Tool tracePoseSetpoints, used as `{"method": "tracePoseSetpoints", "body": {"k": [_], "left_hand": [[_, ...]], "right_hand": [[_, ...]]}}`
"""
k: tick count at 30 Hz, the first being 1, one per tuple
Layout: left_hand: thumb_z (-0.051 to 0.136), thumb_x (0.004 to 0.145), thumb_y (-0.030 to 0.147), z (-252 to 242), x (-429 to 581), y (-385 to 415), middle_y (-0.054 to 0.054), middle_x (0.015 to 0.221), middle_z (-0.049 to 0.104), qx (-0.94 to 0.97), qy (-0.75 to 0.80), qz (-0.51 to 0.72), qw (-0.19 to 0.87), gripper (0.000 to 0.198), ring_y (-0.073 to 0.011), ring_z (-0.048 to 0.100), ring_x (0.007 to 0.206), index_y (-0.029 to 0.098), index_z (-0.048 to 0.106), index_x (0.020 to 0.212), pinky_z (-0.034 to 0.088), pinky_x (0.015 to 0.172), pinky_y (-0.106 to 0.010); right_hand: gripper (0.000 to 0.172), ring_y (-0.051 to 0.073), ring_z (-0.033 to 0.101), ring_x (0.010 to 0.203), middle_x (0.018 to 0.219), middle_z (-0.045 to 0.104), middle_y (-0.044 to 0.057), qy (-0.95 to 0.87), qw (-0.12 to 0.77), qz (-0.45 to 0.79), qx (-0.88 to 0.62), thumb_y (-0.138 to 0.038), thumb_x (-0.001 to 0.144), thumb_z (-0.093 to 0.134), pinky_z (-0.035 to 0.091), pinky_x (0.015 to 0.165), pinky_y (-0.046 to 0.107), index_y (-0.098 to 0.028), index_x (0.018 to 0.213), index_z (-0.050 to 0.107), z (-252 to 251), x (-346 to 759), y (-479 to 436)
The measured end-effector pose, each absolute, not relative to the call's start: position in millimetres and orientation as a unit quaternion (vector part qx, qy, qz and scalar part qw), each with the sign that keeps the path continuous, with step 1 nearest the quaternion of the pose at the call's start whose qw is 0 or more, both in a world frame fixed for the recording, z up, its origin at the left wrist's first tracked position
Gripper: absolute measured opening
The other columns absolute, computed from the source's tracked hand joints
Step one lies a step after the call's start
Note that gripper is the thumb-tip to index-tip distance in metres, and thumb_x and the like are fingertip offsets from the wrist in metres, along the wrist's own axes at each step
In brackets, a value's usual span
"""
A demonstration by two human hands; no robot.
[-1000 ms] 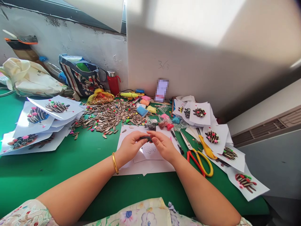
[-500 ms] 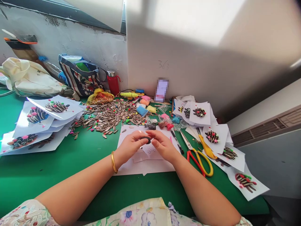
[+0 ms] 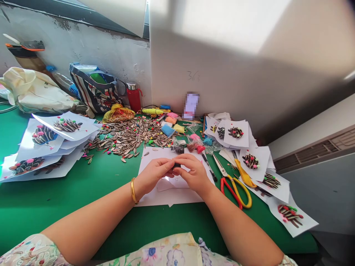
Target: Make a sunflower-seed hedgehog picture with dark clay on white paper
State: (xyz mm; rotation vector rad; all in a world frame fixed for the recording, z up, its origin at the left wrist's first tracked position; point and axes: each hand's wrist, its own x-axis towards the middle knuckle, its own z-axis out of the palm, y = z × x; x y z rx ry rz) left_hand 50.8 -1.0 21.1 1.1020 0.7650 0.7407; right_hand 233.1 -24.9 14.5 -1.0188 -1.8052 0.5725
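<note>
A small lump of black modelling clay (image 3: 176, 165) is pinched between the fingers of both my hands. My left hand (image 3: 156, 171) has its fingertips against the lump's left side. From the right, my right hand (image 3: 192, 170) closes its thumb and fingers on it, hiding much of it. Beneath them lies white paper (image 3: 155, 197) with a drawing partly covered by my hands. Just beyond my fingers is a bag of black clay (image 3: 177, 148), near red clay (image 3: 200, 148). A black pen (image 3: 208, 166) rests right of my right hand.
Scissors (image 3: 231, 181) and a yellow-handled cutter (image 3: 244, 171) lie at right, near sheets with seed hedgehogs (image 3: 251, 161). More such sheets (image 3: 66, 125) are stacked left. Sunflower seeds (image 3: 130, 138) spread across the green table (image 3: 111, 195). A red flask (image 3: 134, 98) and bags stand behind.
My right hand has shifted slightly left, its fingers now closed over the black clay. The clay shows less than before, and my hands have come closer together.
</note>
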Motion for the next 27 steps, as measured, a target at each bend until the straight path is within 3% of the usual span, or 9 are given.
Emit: {"method": "tracePoseSetpoints", "body": {"k": [6,12,18,23,27], "left_hand": [[0.077,0.076,0.045,16.7,49.5,2.6,-0.011,0.097,0.072,0.445,0.319,0.319,0.774,0.039,-0.0179,0.065,0.085,0.014,0.074,0.1,0.05,0.08,-0.03],[0.079,0.075,0.042,16.2,46.1,5.3,-0.005,0.08,0.068,0.447,0.341,0.348,0.751,0.033,-0.0115,0.057,0.069,0.014,0.071,0.09,0.043,0.065,-0.024],[0.074,0.078,0.05,15.0,47.0,5.6,-0.004,0.078,0.068,0.459,0.355,0.358,0.731,0.036,-0.0136,0.06,0.07,0.015,0.069,0.088,0.044,0.067,-0.026],[0.081,0.071,0.048,17.0,50.3,2.7,-0.006,0.083,0.07,0.415,0.351,0.365,0.756,0.041,-0.0144,0.062,0.074,0.015,0.069,0.092,0.046,0.071,-0.028],[0.085,0.068,0.041,16.9,50.2,1.9,-0.005,0.086,0.068,0.37,0.342,0.375,0.779,0.04,-0.0121,0.059,0.073,0.014,0.069,0.093,0.046,0.073,-0.027]], "right_hand": [[0.019,0.021,0.064,0.102,0.108,0.069,0.006,-0.751,0.476,0.168,-0.426,-0.034,0.091,0.064,0.053,0.091,0.04,-0.029,0.107,0.074,15.8,235.1,-24.6],[0.051,0.025,0.061,0.109,0.119,0.068,0.008,-0.776,0.462,0.145,-0.403,-0.047,0.088,0.065,0.05,0.096,0.044,-0.03,0.136,0.056,16.1,238.7,-21.7],[0.032,0.022,0.06,0.11,0.117,0.067,0.007,-0.777,0.469,0.172,-0.383,-0.03,0.096,0.057,0.049,0.096,0.041,-0.03,0.127,0.063,17.8,239.2,-21.7],[0.023,0.022,0.06,0.106,0.111,0.067,0.006,-0.754,0.496,0.166,-0.397,-0.03,0.09,0.067,0.05,0.094,0.041,-0.029,0.113,0.07,18.9,235.6,-23.5],[0.031,0.024,0.058,0.11,0.114,0.065,0.007,-0.752,0.492,0.157,-0.409,-0.035,0.087,0.07,0.049,0.097,0.044,-0.029,0.117,0.066,16.7,233.7,-24.3]]}}
